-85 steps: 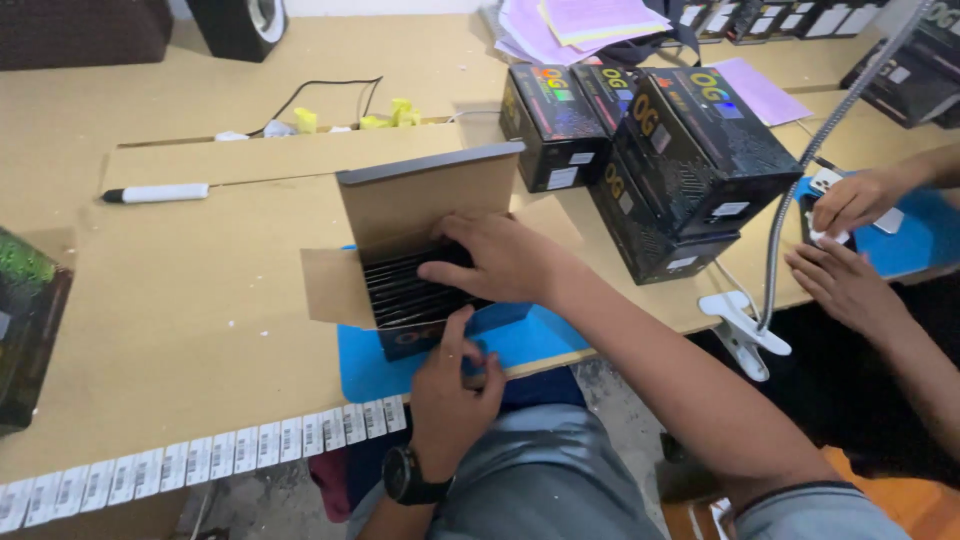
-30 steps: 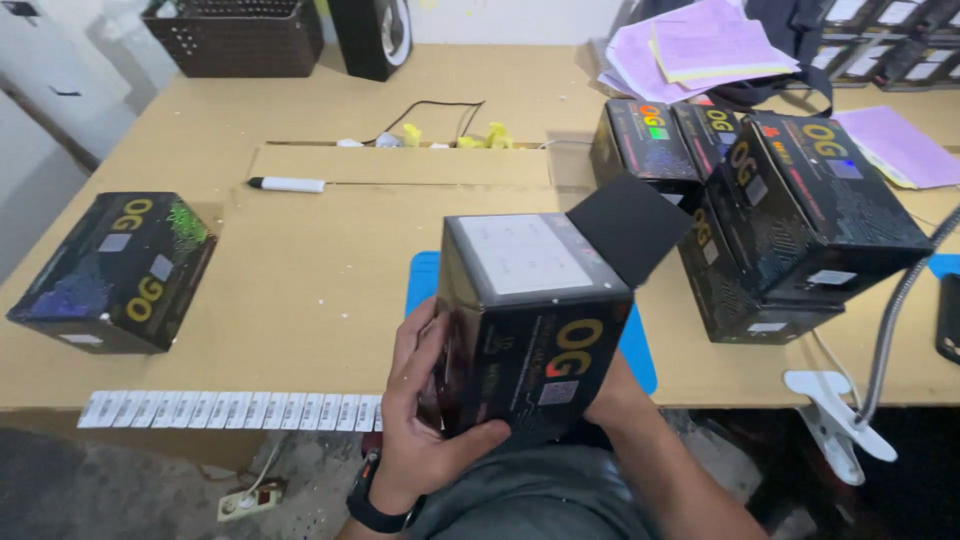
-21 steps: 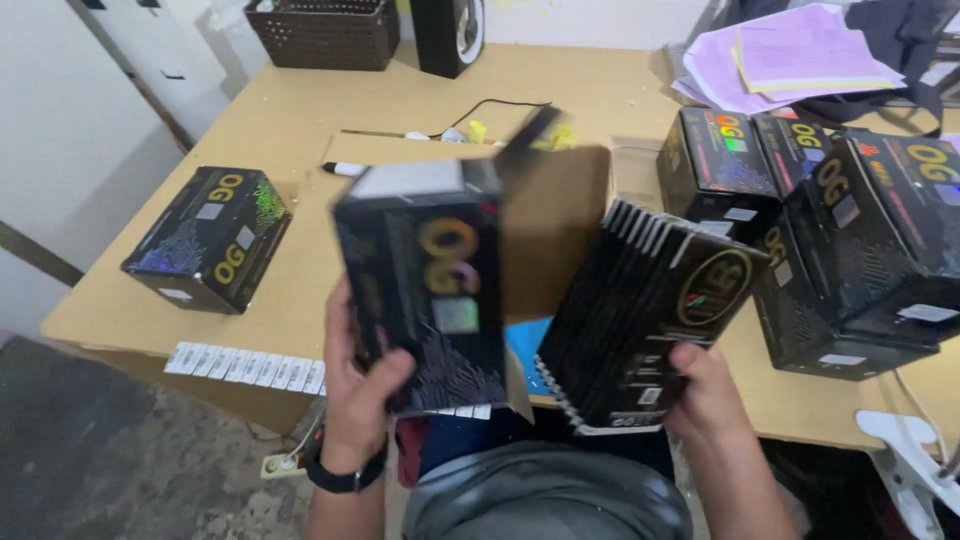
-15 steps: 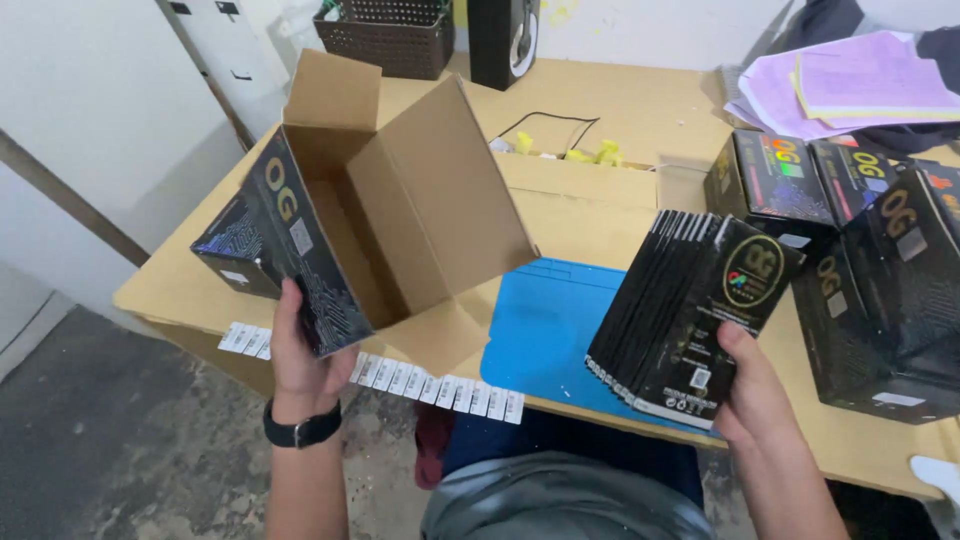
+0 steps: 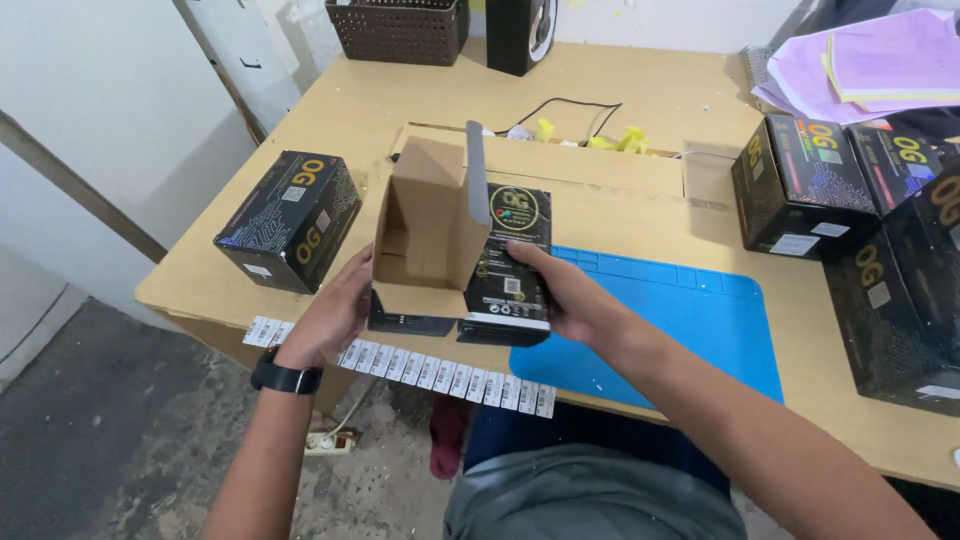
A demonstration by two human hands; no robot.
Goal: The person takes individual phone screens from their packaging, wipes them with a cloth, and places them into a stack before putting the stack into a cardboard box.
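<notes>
While left hand [image 5: 335, 315] steadies the open carton [image 5: 425, 235], right hand [image 5: 565, 300] holds packets [image 5: 510, 265] beside it.

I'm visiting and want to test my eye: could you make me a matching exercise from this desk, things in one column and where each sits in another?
Things:
1. open carton
2. stack of black packets
3. blue mat
4. wicker basket

Places:
a. far edge of the desk
b. in the right hand
c. flat on the desk, under the right forearm
d. in the left hand

Pairs: 1-d, 2-b, 3-c, 4-a
</notes>
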